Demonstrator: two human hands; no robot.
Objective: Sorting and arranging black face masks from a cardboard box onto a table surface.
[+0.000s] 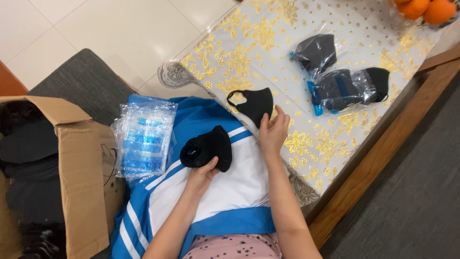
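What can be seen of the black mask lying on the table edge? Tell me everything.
The black mask looks like soft, matte cloth, unwrapped and spread flat on the gold-flowered tablecloth at the table's near edge. One thin ear loop shows at its left end. The right hand touches its lower edge with its fingertips. The left hand holds a separate black bundle.

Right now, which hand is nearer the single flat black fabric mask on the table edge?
Right hand: fingertips touching the flat black fabric mask. Left hand sits apart, holding a stack of black masks.
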